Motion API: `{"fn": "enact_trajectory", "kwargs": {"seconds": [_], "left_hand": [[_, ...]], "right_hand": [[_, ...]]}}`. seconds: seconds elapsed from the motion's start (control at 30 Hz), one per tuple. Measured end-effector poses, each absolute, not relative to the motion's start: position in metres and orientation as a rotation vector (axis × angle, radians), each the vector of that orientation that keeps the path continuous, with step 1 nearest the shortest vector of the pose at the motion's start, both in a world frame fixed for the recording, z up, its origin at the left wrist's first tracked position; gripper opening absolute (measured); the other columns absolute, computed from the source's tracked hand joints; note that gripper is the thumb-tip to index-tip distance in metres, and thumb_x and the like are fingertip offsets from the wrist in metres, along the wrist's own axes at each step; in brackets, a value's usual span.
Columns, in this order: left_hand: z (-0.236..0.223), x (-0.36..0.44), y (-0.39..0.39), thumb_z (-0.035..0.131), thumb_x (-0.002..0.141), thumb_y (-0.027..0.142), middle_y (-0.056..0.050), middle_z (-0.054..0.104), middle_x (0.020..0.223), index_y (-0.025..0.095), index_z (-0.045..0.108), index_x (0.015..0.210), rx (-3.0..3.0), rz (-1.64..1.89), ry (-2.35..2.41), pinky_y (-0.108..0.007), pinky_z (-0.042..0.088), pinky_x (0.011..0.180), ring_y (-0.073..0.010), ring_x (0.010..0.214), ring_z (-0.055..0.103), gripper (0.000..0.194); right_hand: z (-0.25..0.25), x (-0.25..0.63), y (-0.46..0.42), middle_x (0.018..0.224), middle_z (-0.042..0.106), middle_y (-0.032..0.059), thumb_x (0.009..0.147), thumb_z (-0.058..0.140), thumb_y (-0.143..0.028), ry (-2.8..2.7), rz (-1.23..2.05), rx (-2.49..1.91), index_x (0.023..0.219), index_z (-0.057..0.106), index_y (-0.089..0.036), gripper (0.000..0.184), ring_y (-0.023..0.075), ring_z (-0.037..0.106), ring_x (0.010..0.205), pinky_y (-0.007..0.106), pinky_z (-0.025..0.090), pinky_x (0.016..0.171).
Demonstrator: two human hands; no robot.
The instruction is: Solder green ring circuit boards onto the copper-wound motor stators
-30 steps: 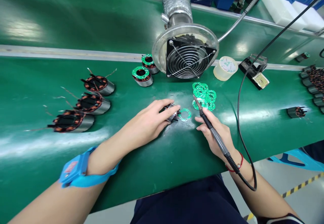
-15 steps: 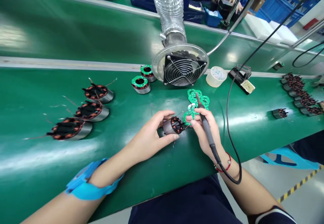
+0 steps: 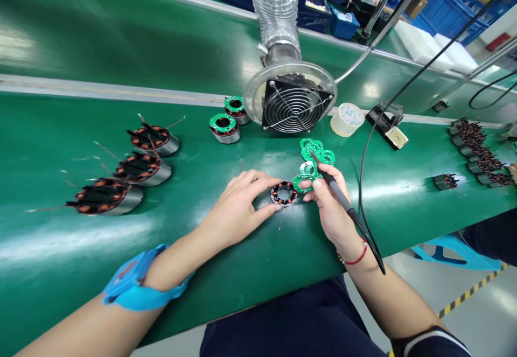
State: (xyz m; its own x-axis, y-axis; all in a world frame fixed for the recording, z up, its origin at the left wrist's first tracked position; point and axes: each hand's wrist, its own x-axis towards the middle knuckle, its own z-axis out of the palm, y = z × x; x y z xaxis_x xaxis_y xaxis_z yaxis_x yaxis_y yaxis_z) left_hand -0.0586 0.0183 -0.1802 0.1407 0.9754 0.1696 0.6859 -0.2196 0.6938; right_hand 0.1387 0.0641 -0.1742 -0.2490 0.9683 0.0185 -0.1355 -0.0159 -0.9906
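Observation:
My left hand [image 3: 238, 201] grips a motor stator [image 3: 284, 202] between thumb and fingers, its round winding face turned up at me. A thin wire hangs from the stator's near side. In my right hand [image 3: 333, 217] are two things: a soldering iron [image 3: 340, 195], tip pointing away from me, and a green ring-shaped circuit board [image 3: 298, 184] pinched at the fingertips. That board sits just right of the stator; whether they touch, I cannot tell. Just beyond my right fingers lies a loose pile of green circuit boards [image 3: 313, 147].
Several wired stators [image 3: 131, 198] stand at left. Two stators with boards [image 3: 226, 136] sit near a fume extractor fan [image 3: 297, 106]. A round pale container [image 3: 347, 120] and soldering iron stand [image 3: 388, 125] are behind. More stators [image 3: 476, 147] are at right. The iron's cable [image 3: 362, 184] loops over the bench.
The stator has turned from lying on its side to showing its face upward. My right hand has brought the circuit board closer to it, and the soldering iron has tilted flatter.

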Motion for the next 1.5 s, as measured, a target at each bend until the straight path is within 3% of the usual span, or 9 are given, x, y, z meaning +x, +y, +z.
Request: {"fn": "enact_trajectory", "kwargs": {"seconds": [0.3, 0.5, 0.6, 0.87, 1.03, 1.17, 1.3, 1.5], "left_hand": [[-0.181, -0.059, 0.018, 0.058, 0.091, 0.043, -0.008, 0.058, 0.113, 0.022, 0.061, 0.120, 2.007, 0.834, 1.590, -0.047, 0.042, 0.096, -0.0252, 0.109, 0.053, 0.036], [-0.188, -0.059, 0.021, 0.063, 0.086, 0.043, -0.016, 0.049, 0.131, 0.011, 0.044, 0.134, 2.016, 0.836, 1.592, -0.053, 0.038, 0.103, -0.0301, 0.123, 0.045, 0.060], [-0.190, -0.057, 0.024, 0.063, 0.086, 0.041, -0.015, 0.048, 0.130, 0.015, 0.051, 0.128, 2.027, 0.819, 1.554, -0.054, 0.039, 0.103, -0.0301, 0.123, 0.045, 0.051], [-0.183, -0.043, 0.016, 0.061, 0.086, 0.019, -0.011, 0.055, 0.122, 0.014, 0.047, 0.113, 2.216, 1.044, 1.359, -0.033, 0.049, 0.093, -0.0187, 0.114, 0.055, 0.031], [-0.175, -0.046, 0.011, 0.057, 0.090, 0.020, -0.014, 0.055, 0.120, 0.011, 0.048, 0.116, 2.439, 0.871, 1.373, -0.040, 0.049, 0.092, -0.0245, 0.111, 0.053, 0.029], [-0.174, -0.050, 0.014, 0.053, 0.094, 0.023, -0.015, 0.052, 0.128, 0.013, 0.048, 0.127, 2.448, 0.754, 1.443, -0.044, 0.049, 0.094, -0.0274, 0.116, 0.053, 0.035], [-0.181, -0.051, 0.018, 0.055, 0.095, 0.032, -0.013, 0.052, 0.132, 0.018, 0.041, 0.138, 2.354, 0.736, 1.449, -0.043, 0.049, 0.098, -0.0263, 0.119, 0.054, 0.048], [-0.185, -0.052, 0.019, 0.063, 0.090, 0.035, -0.013, 0.057, 0.123, 0.014, 0.042, 0.128, 2.245, 0.883, 1.490, -0.037, 0.052, 0.094, -0.0240, 0.113, 0.059, 0.048]], "right_hand": [[-0.174, 0.137, 0.068, 0.082, 0.065, 0.0029, 0.092, 0.057, -0.037, -1.431, 1.316, -0.985, 0.122, 0.043, -0.020, 0.037, 0.0154, 0.068, 0.083, 0.025, 0.055, 0.066], [-0.168, 0.157, 0.069, 0.091, 0.066, 0.0056, 0.095, 0.049, -0.026, -2.076, 0.594, -1.212, 0.123, 0.053, -0.019, 0.029, 0.0159, 0.064, 0.074, 0.031, 0.051, 0.072], [-0.164, 0.165, 0.068, 0.101, 0.069, 0.0074, 0.096, 0.046, -0.023, -2.234, 0.410, -1.236, 0.123, 0.055, -0.018, 0.029, 0.0184, 0.066, 0.079, 0.031, 0.049, 0.072], [-0.170, 0.159, 0.055, 0.077, 0.068, 0.0026, 0.094, 0.046, -0.023, -2.202, 0.354, -1.388, 0.121, 0.050, -0.016, 0.029, 0.0164, 0.060, 0.057, 0.026, 0.036, 0.053], [-0.172, 0.160, 0.053, 0.076, 0.068, 0.0019, 0.096, 0.046, -0.024, -2.342, 0.244, -1.354, 0.121, 0.055, -0.017, 0.027, 0.0182, 0.063, 0.060, 0.029, 0.036, 0.053], [-0.161, 0.174, 0.052, 0.084, 0.069, 0.0047, 0.100, 0.046, -0.029, -2.298, 0.255, -1.121, 0.128, 0.055, -0.015, 0.033, 0.0146, 0.064, 0.066, 0.027, 0.046, 0.061], [-0.155, 0.190, 0.044, 0.094, 0.065, 0.0073, 0.094, 0.058, -0.024, -2.110, 0.367, -0.986, 0.118, 0.059, -0.018, 0.025, 0.0144, 0.062, 0.080, 0.028, 0.051, 0.072], [-0.161, 0.201, 0.033, 0.073, 0.059, 0.0012, 0.086, 0.058, -0.014, -1.968, 0.641, -0.921, 0.099, 0.057, -0.018, 0.014, 0.0103, 0.054, 0.058, 0.023, 0.046, 0.053]]}}
